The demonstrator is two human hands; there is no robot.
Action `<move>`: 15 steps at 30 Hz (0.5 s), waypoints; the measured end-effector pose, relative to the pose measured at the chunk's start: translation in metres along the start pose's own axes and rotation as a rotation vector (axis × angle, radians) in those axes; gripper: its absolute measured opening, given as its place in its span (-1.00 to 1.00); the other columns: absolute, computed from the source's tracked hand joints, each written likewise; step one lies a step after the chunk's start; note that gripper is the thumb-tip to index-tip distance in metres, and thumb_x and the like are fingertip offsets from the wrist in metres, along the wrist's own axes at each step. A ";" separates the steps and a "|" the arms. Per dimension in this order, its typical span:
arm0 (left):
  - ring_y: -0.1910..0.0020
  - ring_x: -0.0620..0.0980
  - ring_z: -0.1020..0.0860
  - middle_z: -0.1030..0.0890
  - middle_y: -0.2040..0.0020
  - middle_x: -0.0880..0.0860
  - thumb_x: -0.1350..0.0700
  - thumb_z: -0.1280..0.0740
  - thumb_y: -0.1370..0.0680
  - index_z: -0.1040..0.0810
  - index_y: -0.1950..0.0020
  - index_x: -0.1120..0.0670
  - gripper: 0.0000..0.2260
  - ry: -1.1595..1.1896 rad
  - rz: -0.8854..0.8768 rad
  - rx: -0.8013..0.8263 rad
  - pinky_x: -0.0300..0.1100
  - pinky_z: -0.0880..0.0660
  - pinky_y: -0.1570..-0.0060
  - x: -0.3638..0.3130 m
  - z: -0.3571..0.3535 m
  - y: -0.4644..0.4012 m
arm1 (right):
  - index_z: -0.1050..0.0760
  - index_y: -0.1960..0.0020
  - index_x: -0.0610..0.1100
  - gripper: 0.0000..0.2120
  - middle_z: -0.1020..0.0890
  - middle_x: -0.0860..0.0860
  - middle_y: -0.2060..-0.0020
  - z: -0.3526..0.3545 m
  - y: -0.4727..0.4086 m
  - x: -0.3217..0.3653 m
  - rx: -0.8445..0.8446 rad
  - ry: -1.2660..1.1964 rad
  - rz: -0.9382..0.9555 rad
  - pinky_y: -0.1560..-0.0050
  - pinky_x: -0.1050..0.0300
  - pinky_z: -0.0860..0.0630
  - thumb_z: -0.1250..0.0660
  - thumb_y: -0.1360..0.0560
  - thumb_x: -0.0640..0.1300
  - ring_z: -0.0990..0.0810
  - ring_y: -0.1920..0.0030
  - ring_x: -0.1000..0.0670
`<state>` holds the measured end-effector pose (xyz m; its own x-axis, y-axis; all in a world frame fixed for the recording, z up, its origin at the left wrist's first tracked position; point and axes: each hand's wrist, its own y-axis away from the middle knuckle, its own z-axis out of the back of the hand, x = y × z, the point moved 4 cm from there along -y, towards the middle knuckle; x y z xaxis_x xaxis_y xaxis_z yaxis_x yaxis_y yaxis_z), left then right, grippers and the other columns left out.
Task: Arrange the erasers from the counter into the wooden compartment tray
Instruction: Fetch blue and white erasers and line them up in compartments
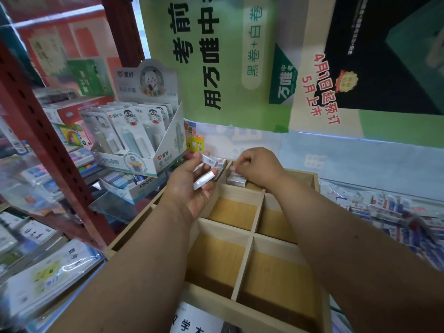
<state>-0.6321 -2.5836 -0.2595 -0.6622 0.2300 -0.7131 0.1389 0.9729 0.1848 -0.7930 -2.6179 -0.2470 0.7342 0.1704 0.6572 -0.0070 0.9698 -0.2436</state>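
Note:
A wooden compartment tray [249, 241] lies in front of me, its near compartments bare. My left hand [192, 186] hovers over the tray's far left part, palm up, holding wrapped erasers [204, 180], one more pinched at its fingertips. My right hand [254, 168] reaches into the far middle compartment, fingers pinched on an eraser above the erasers [236, 180] lying there. More boxed erasers [219, 162] sit in the far left compartment. A heap of loose erasers [394, 212] covers the counter to the right.
A white display box of correction-tape packs [134, 140] stands at the far left on a glass shelf. A red shelf upright [40, 131] rises on the left, with wrapped booklets [48, 272] below it. Posters cover the wall behind.

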 end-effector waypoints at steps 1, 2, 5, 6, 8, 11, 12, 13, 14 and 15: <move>0.46 -0.10 -0.48 -0.48 0.28 0.06 0.13 -0.25 -0.61 -0.46 0.06 0.11 -0.91 -0.011 0.001 -0.002 -0.36 -0.22 0.67 0.000 -0.001 0.000 | -0.62 0.16 -0.11 -0.90 -0.63 0.04 0.22 0.004 0.004 0.008 -0.035 -0.185 0.032 0.15 0.20 -0.49 -0.45 -0.44 -0.08 -0.56 0.18 0.07; 0.47 -0.10 -0.49 -0.50 0.29 0.06 0.14 -0.26 -0.61 -0.46 0.06 0.11 -0.93 -0.022 0.003 0.000 -0.37 -0.22 0.66 0.001 -0.001 0.001 | -0.62 0.12 -0.11 -0.92 -0.64 0.05 0.21 0.008 0.008 0.015 -0.046 -0.348 0.056 0.13 0.24 -0.49 -0.43 -0.45 -0.09 -0.56 0.19 0.10; 0.44 -0.11 -0.51 -0.54 0.30 0.07 0.15 -0.26 -0.61 -0.48 0.07 0.12 -0.92 -0.079 -0.009 0.032 -0.39 -0.23 0.64 0.002 -0.005 0.004 | -0.60 0.05 -0.11 -0.90 -0.62 0.05 0.21 0.006 0.015 0.030 0.035 -0.540 0.103 0.15 0.32 -0.48 -0.44 -0.45 -0.14 -0.53 0.23 0.14; 0.44 -0.12 -0.50 -0.55 0.31 0.06 0.16 -0.25 -0.62 -0.49 0.08 0.12 -0.90 -0.100 -0.020 0.047 -0.39 -0.23 0.64 0.001 -0.006 0.005 | -0.60 0.04 -0.13 -0.89 -0.62 0.04 0.22 0.003 0.016 0.033 0.057 -0.532 0.120 0.16 0.32 -0.48 -0.45 -0.43 -0.17 -0.52 0.24 0.14; 0.44 -0.13 -0.49 -0.55 0.32 0.06 0.16 -0.23 -0.62 -0.49 0.09 0.12 -0.88 -0.117 -0.030 0.071 -0.40 -0.26 0.64 0.000 -0.009 0.006 | -0.60 0.05 -0.18 -0.87 -0.61 0.01 0.23 0.002 0.016 0.034 0.066 -0.516 0.135 0.16 0.32 -0.48 -0.47 -0.41 -0.23 -0.52 0.25 0.13; 0.36 -0.07 -0.48 -0.54 0.24 0.09 0.17 -0.25 -0.59 -0.50 0.05 0.17 -0.91 -0.026 -0.005 0.028 -0.36 -0.33 0.61 -0.001 -0.004 0.002 | -0.60 0.14 -0.19 -0.93 -0.62 -0.01 0.26 0.013 0.014 0.027 -0.007 -0.525 0.069 0.17 0.24 -0.51 -0.47 -0.40 -0.28 -0.53 0.26 0.09; 0.33 -0.04 -0.48 -0.52 0.17 0.12 0.21 -0.23 -0.56 -0.50 0.03 0.19 -0.92 0.013 0.003 0.013 -0.33 -0.35 0.59 -0.002 -0.001 0.001 | -0.59 0.18 -0.18 -0.94 -0.62 0.00 0.26 0.018 0.014 0.021 -0.049 -0.491 0.037 0.18 0.23 -0.51 -0.46 -0.39 -0.27 -0.55 0.25 0.07; 0.31 -0.01 -0.48 -0.49 0.12 0.14 0.27 -0.19 -0.50 -0.50 0.00 0.21 -0.87 0.044 0.007 0.006 -0.31 -0.36 0.55 -0.002 0.000 0.001 | -0.58 0.20 -0.20 -0.94 -0.63 0.01 0.26 0.024 0.013 0.015 -0.083 -0.423 0.008 0.20 0.24 -0.49 -0.46 -0.39 -0.26 -0.56 0.23 0.06; 0.31 0.01 -0.48 -0.47 0.09 0.17 0.31 -0.15 -0.41 -0.49 -0.03 0.22 -0.76 0.066 0.007 -0.003 -0.29 -0.36 0.52 -0.002 0.001 0.001 | -0.57 0.21 -0.21 -0.94 -0.64 0.02 0.26 0.029 0.013 0.009 -0.102 -0.323 -0.018 0.22 0.24 -0.48 -0.45 -0.38 -0.25 -0.57 0.21 0.05; 0.31 0.02 -0.49 -0.45 0.07 0.17 0.32 -0.12 -0.32 -0.49 -0.06 0.23 -0.65 0.085 0.006 -0.015 -0.28 -0.36 0.49 -0.001 0.002 0.000 | -0.56 0.22 -0.21 -0.94 -0.64 0.03 0.26 0.033 0.012 0.003 -0.105 -0.192 -0.040 0.23 0.23 -0.48 -0.44 -0.37 -0.24 -0.58 0.19 0.04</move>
<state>-0.6301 -2.5835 -0.2596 -0.7216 0.2325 -0.6521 0.1327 0.9709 0.1993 -0.8134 -2.6001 -0.2248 0.5899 0.1723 0.7889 0.0970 0.9548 -0.2811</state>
